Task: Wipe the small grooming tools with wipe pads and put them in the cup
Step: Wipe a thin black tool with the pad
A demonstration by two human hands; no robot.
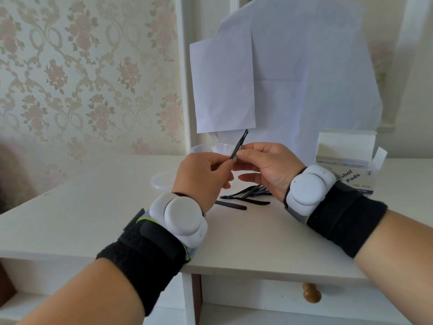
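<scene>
White counter (246, 231) against floral wallpaper. Above its near half, left hand (201, 177) and right hand (264, 165), both pinching black tweezers (239, 144) held tilted, tips up, a white wipe pad (234, 150) folded round its middle. Below the tweezers, more dark tools (246, 195) lying loose. Behind the tweezers, clear cup (199, 148); right of them, open pad box (351, 165).

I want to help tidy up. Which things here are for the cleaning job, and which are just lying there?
For the job:
tweezers, pinched by both hands (left, right)
wipe
cup
other tools
pad box

Just lying about:
lid
paper sheets
drawer knob
</scene>
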